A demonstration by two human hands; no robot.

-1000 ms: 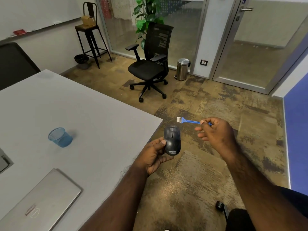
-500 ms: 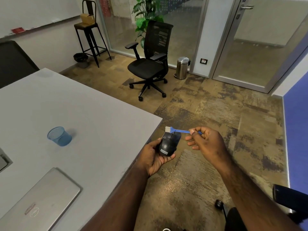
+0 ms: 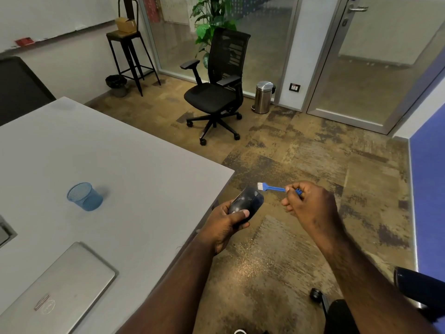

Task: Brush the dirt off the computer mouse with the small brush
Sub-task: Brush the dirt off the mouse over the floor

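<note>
1. The computer mouse (image 3: 245, 205) was held in the left hand (image 3: 225, 226), off the near right edge of the desk (image 3: 125, 169) and above the carpeted floor (image 3: 301, 249). The fingers were wrapped under it and the thumb was pressed on its near end.
2. The small brush (image 3: 274, 188) was pinched by its blue handle in the right hand (image 3: 310, 208), whose fingers were curled closed around it.
3. The white bristles were seen at the far right edge of the mouse, touching it or just beside it; contact could not be told for certain.
4. The brushing was judged to be under way rather than finished. No dirt could be made out on the dark shell, so the amount removed could not be told.
5. The remaining surfaces were judged still to need strokes. A blue mesh cup (image 3: 84, 196) and a closed laptop (image 3: 60, 292) lay on the desk, well apart from the hands.
</note>
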